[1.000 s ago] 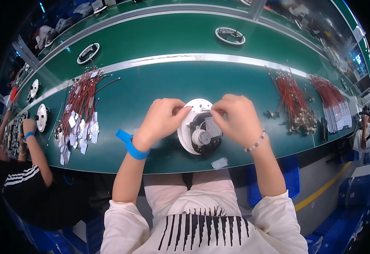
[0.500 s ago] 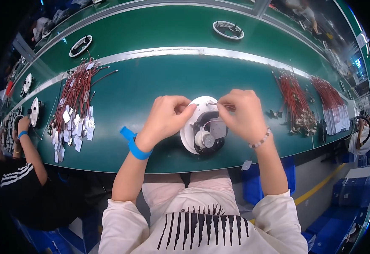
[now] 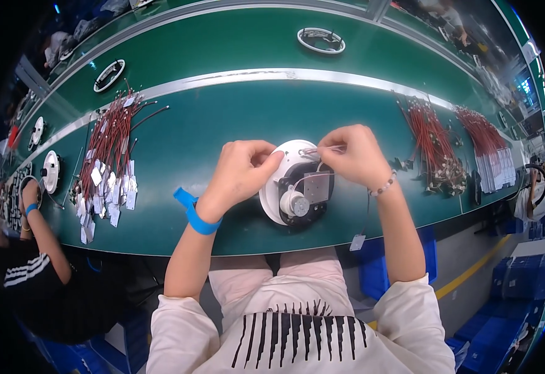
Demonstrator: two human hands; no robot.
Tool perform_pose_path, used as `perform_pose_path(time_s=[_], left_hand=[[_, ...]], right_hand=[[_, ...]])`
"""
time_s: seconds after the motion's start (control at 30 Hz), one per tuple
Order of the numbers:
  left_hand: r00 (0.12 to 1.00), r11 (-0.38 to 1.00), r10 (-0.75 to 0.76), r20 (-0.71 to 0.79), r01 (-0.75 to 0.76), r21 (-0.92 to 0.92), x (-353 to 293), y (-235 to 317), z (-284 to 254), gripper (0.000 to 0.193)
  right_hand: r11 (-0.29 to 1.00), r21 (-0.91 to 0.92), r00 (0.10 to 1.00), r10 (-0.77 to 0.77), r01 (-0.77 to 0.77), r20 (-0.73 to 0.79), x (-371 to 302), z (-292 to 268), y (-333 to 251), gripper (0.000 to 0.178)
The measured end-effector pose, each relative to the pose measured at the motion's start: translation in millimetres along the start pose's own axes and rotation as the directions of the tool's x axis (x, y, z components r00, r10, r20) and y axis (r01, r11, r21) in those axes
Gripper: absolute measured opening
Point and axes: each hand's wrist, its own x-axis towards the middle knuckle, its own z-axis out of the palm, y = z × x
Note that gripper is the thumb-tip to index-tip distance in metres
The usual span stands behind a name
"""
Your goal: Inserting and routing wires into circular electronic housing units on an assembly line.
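A white round housing stands tilted on edge over the green bench, in front of me. Its near side carries a black bracket, a small white round motor and a silvery plate. My left hand is closed on the housing's upper left rim, thumb toward me. Between thumb and fingers, my right hand pinches thin wires at the upper right of the housing. A small white tag board dangles on a lead below my right wrist.
Red wire bundles with white tags lie left; more wire bundles lie right, beside another bundle. White ring parts sit on the far green belt. A co-worker's arm works at left. A blue bin stands below the bench edge.
Ring parts on the far belt have shifted left. The housing and both my hands sit slightly further left, my right hand still at the wires. The dangling tag has swung a little.
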Motion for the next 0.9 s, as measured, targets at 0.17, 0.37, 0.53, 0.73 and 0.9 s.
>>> perform_pose_path(time_s=[0.17, 0.37, 0.53, 0.73, 0.9], left_hand=[[1.000, 1.000, 0.001, -0.020, -0.001, -0.013, -2.3, -2.8, 0.7, 0.024], [1.000, 1.000, 0.014, -0.018, -0.014, -0.002, -1.9, -1.6, 1.4, 0.023], [1.000, 1.000, 0.012, -0.016, -0.012, -0.007, -1.9, -1.2, 0.8, 0.023], [1.000, 1.000, 0.018, -0.012, -0.018, -0.005, -1.7, -2.0, 0.6, 0.023], [1.000, 1.000, -0.003, 0.007, 0.003, -0.007, -0.6, -2.3, 2.5, 0.024]], right_hand=[[0.932, -0.251, 0.959, -0.281, 0.263, -0.041, -5.8, 1.9, -12.5, 0.011], [0.869, -0.378, 0.937, -0.348, 0.319, -0.008, -1.2, 3.4, -15.2, 0.009], [0.896, -0.327, 0.948, -0.317, 0.302, 0.006, 10.0, 2.4, -14.2, 0.011], [0.965, -0.172, 0.980, -0.198, 0.197, 0.012, 16.5, 2.7, -10.5, 0.014], [0.958, -0.173, 0.950, -0.257, 0.227, -0.178, 5.4, 13.3, -3.0, 0.015]])
